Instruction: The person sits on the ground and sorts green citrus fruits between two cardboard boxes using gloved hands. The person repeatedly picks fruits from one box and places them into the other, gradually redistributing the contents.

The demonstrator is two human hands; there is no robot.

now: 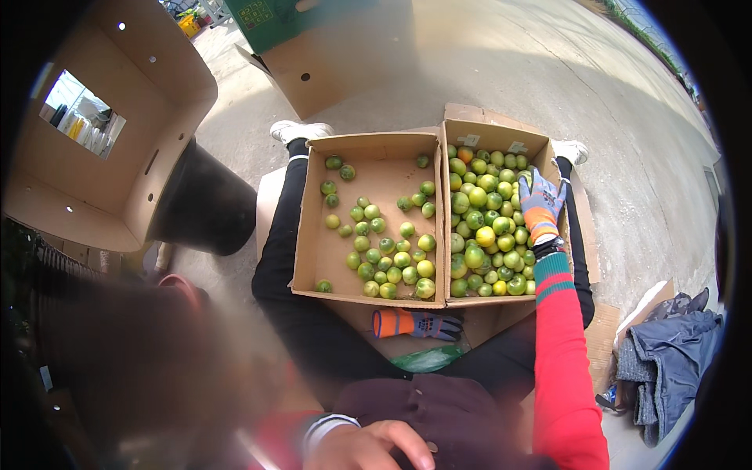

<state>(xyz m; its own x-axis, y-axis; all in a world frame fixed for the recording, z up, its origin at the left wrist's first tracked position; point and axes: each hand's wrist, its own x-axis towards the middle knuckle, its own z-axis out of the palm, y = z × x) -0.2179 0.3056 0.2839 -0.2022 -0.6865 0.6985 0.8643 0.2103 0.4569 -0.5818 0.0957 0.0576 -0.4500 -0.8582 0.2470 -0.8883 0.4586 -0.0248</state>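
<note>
My right hand (pixel 542 202), in a grey and orange work glove, lies over the right side of a cardboard box (pixel 493 133) heaped with green and yellowish tomatoes (pixel 487 235). Its fingers are spread against the fruit; what lies under the palm is hidden. Beside it stands a second cardboard box (pixel 368 143) with fewer tomatoes (pixel 386 245) scattered over its bottom. My bare left hand (pixel 368 448) is low in front of my torso, with bent fingers partly cut off by the picture's lower edge. A matching glove (pixel 417 323) lies in front of the boxes.
My legs (pixel 286 227) spread around both boxes. At left stand a black bucket (pixel 207 200) and a large open carton (pixel 117 47). A green and brown carton (pixel 337 63) is beyond. Dark clothing (pixel 674 352) lies at right. Green plastic (pixel 427 359) lies by the glove.
</note>
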